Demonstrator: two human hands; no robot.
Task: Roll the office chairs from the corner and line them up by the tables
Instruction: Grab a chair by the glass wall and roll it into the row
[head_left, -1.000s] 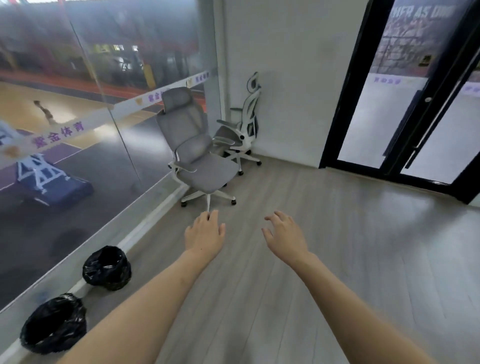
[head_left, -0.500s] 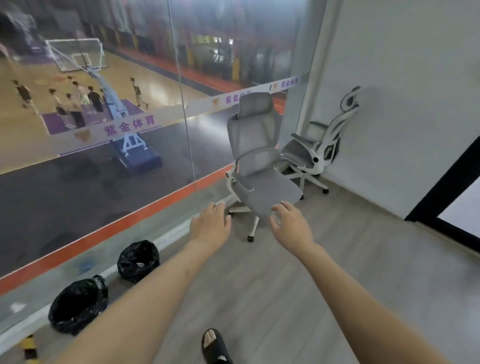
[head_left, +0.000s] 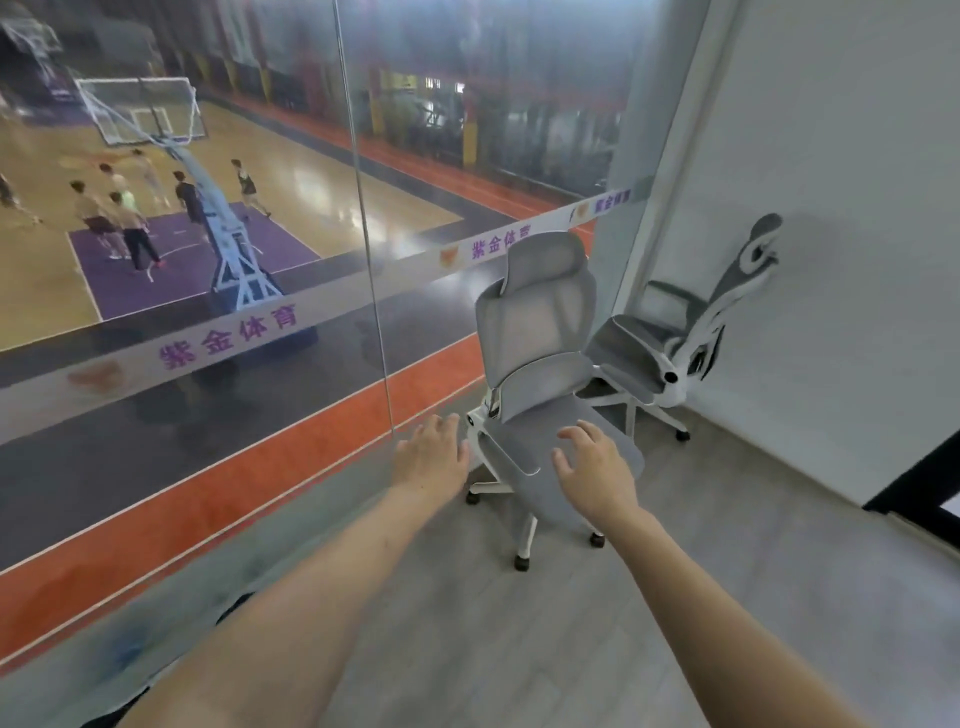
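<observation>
Glass wall (head_left: 208, 322) running along left side, w/ a basketball court showing below thru it. Grey floor (head_left: 519, 649) spreading under both arms. Left hand (head_left: 434, 460) reaching fwd, fingers spread, gripping nothing, hanging just left of near chair (head_left: 540, 332). Right hand (head_left: 597, 470) hovering over that chair's seat, fingers loose, empty; contact unclear. Near chair sitting by the glass; 2nd chair (head_left: 670, 343) standing behind it in the corner, facing left, back to the white wall (head_left: 857, 208).

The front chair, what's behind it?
Behind the front chair stands a second chair in the corner by the white wall, with the glass wall to its left. The front chair's back hides part of the second chair's seat and base.
</observation>
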